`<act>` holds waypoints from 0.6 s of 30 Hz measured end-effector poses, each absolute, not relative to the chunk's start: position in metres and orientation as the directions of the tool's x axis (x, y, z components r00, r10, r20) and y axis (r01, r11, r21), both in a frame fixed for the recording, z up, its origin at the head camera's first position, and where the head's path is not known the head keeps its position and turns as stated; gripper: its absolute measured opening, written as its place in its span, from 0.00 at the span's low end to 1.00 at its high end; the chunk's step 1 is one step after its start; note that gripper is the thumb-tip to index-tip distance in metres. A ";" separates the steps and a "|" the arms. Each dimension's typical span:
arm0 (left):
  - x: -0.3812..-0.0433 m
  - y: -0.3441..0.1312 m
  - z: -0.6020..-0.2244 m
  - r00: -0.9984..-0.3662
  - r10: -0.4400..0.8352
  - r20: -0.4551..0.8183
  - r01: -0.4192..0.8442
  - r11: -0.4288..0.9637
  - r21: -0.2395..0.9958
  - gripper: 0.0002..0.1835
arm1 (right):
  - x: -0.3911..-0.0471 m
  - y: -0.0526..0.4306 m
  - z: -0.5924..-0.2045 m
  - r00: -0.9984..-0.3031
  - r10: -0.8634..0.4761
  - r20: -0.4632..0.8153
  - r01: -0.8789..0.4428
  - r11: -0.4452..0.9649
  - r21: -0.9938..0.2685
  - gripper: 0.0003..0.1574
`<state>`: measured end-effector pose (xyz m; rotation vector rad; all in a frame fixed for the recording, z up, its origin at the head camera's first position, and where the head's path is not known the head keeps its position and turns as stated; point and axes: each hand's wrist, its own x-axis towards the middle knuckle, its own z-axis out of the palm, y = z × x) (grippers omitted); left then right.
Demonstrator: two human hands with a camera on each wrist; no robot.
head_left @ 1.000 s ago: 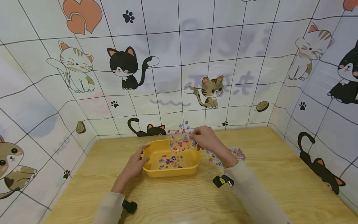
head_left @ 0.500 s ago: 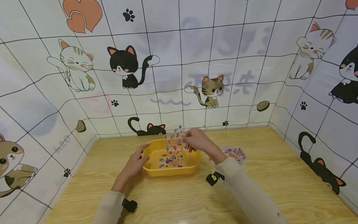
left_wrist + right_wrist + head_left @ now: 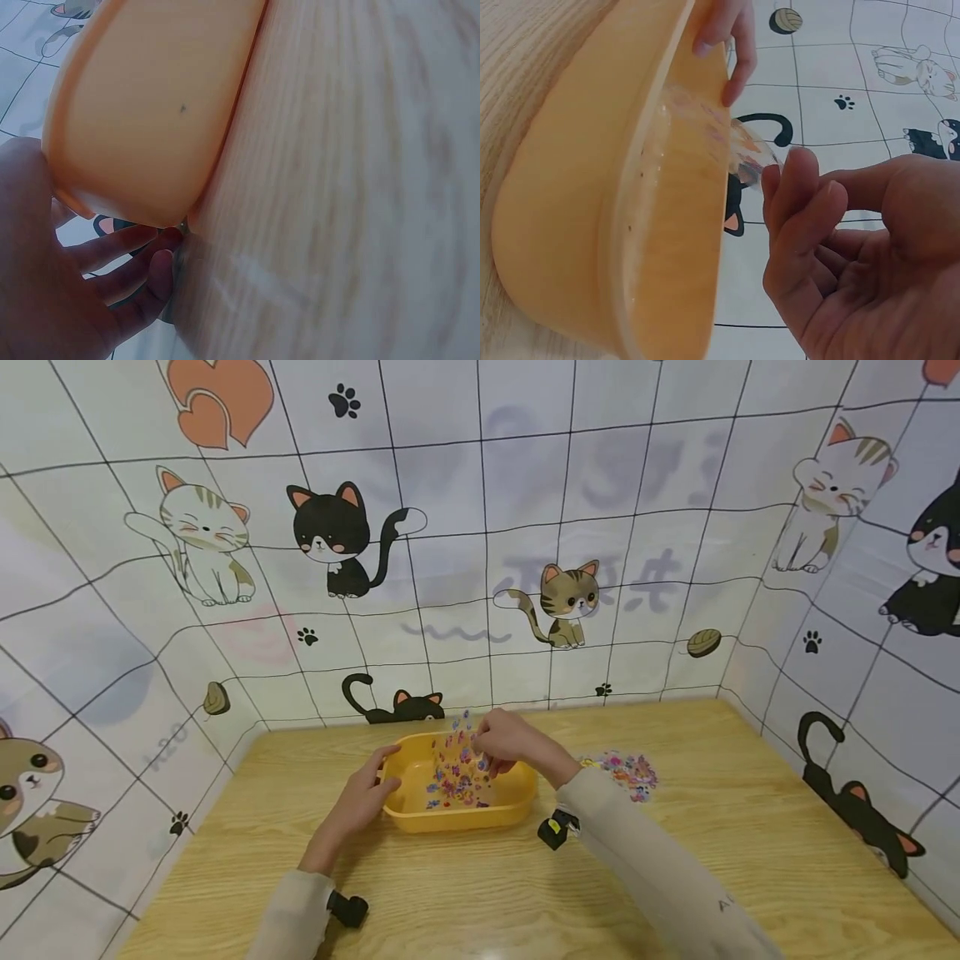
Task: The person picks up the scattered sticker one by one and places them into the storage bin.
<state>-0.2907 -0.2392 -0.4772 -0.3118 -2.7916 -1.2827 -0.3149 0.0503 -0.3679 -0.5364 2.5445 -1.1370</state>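
Note:
A yellow plastic basin stands on the table, with small colourful stickers at its bottom. My left hand grips the basin's left end, thumb over the rim and fingers along the outside, as the left wrist view also shows. Above the basin's right half, my right hand pinches the edge of a clear sticker sheet printed with small coloured pictures. The sheet hangs over the basin's inside; whether it touches the bottom I cannot tell. In the right wrist view the sheet shows beyond the fingertips.
To the right of the basin lies a loose pile of colourful stickers, partly behind the right forearm. A cat-patterned cloth wall rises behind the wooden table. Small black cameras sit on both wrists.
My right hand has moved left and slightly down, bringing the sticker sheet from the basin's right side to over its middle. The left hand keeps its hold on the basin.

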 end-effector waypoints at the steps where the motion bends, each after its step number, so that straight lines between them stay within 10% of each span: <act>1: -0.291 -0.239 -0.477 -0.979 0.157 0.134 0.204 0.635 0.746 0.30 | -0.316 0.049 -0.369 -0.879 -0.458 -0.130 -0.210 0.619 -0.757 0.17; 18: -0.291 -0.240 -0.479 -0.979 0.156 0.129 0.199 0.633 0.748 0.30 | -0.325 0.039 -0.382 -0.858 -0.443 -0.260 -0.130 0.676 -0.725 0.27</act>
